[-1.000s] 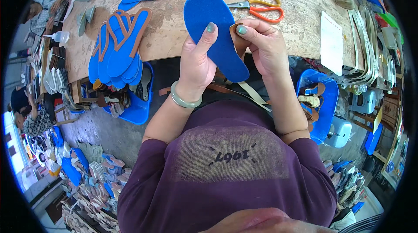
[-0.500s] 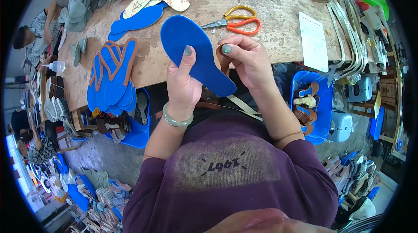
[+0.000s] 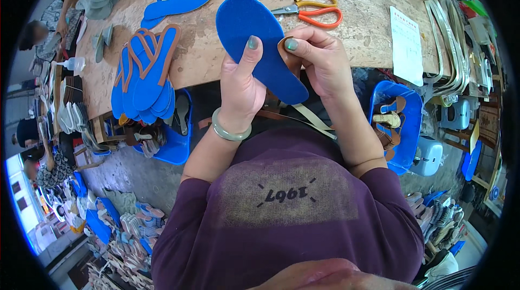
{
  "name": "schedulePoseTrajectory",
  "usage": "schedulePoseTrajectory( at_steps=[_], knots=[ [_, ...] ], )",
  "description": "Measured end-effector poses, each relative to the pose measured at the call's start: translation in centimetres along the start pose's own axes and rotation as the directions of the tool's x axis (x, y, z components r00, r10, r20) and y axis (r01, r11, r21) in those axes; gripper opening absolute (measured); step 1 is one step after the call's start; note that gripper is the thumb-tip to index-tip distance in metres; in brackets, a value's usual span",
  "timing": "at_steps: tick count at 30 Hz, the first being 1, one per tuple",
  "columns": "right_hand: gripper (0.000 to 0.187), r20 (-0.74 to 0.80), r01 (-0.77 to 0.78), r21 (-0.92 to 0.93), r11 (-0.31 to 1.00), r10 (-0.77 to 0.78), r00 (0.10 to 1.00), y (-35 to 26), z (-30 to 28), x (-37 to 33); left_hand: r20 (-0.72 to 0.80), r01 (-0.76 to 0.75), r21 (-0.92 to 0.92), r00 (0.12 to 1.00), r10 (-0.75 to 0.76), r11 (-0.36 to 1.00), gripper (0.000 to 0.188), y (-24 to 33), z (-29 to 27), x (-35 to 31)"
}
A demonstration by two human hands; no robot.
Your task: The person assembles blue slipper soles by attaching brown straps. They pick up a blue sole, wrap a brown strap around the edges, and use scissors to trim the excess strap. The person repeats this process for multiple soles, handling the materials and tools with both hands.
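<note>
My left hand point(image 3: 241, 84) grips a blue insole point(image 3: 246, 24) by its middle, thumb on the blue face and the other fingers behind it. My right hand point(image 3: 327, 62) pinches a brown strip point(image 3: 291, 62) between thumb and forefinger at the insole's right edge. The strip runs down along that edge, and its lower part passes out of sight behind the insole. Just beyond my hands, scissors point(image 3: 295, 9) with one yellow and one red handle lie on the table. To the left sits a stack of blue insoles point(image 3: 146, 84), several trimmed with brown edging.
Blue and cream insoles point(image 3: 187, 0) lie on the wooden table point(image 3: 216, 57). Further right are a paper sheet point(image 3: 406, 46) and long pale strips point(image 3: 452, 57). Blue bins point(image 3: 401, 166) holding shoe parts stand below the table on both sides. Other people point(image 3: 49, 35) are at far left.
The whole view has shifted, so the table and hands appear higher and further right. My right hand's pinch has come slightly closer to the insole's edge. Both grips stay the same.
</note>
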State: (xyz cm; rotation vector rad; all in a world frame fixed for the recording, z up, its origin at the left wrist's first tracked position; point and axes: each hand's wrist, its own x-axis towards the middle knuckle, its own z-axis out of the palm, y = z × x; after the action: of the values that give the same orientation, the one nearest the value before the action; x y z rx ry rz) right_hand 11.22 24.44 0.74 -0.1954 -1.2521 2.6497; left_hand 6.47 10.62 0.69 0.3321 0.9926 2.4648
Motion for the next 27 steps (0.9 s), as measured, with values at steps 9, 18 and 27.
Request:
schedulePoseTrajectory(
  at_steps=[9,18,27],
  knots=[
    [0.011,0.107,-0.134,0.118,0.984,0.122,0.987,0.1,-0.9,0.8,-0.003,-0.029,0.015,1.0,0.029,0.999,0.02,0.0,0.3,0.0],
    [0.017,0.157,0.157,-0.538,0.828,-0.085,0.984,0.7,-2.0,2.0,-0.046,0.146,0.51,0.989,-0.142,0.848,0.027,0.3,-0.8,0.2],
    [0.024,-0.104,-0.167,-0.099,0.981,0.157,0.982,4.1,0.4,0.6,-0.022,0.055,0.089,0.998,-0.053,0.995,0.047,-1.1,-1.5,1.1]
  ],
)
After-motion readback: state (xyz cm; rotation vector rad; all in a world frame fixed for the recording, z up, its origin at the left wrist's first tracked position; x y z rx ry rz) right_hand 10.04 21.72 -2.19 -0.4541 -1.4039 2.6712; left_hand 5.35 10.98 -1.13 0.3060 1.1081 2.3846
